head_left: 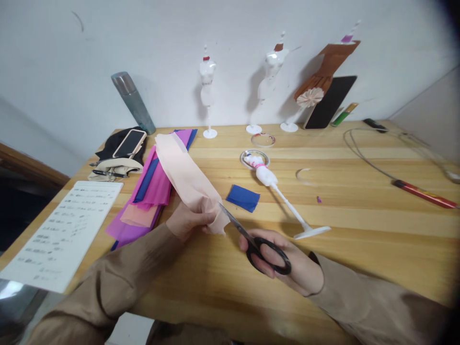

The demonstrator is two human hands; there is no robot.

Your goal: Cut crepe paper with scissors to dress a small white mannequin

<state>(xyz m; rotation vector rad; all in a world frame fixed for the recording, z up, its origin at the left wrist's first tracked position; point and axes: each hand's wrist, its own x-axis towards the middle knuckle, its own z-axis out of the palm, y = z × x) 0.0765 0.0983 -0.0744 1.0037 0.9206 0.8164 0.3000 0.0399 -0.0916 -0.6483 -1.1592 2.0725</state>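
Observation:
A long strip of peach crepe paper [190, 170] runs from the coloured pile down to my left hand [187, 220], which pinches it near its lower end. My right hand [287, 261] grips black-handled scissors [251, 242], fingers through the loops. Their blade tips meet the peach strip's edge just right of my left hand. Under the strip's upper part lies a stack of pink, purple and blue crepe paper [158, 187]. A small folded blue piece [243, 198] rests on the table right of the strip. Beyond my right hand, a small white mannequin [268, 177] lies on its side.
Along the wall stand two bare mannequins [207, 86] and one in a brown paper dress [327, 64], near a black tablet [330, 103]. A flask [133, 103], a phone [130, 143] and a written sheet [61, 235] are on the left. A red glue gun [424, 193] lies right.

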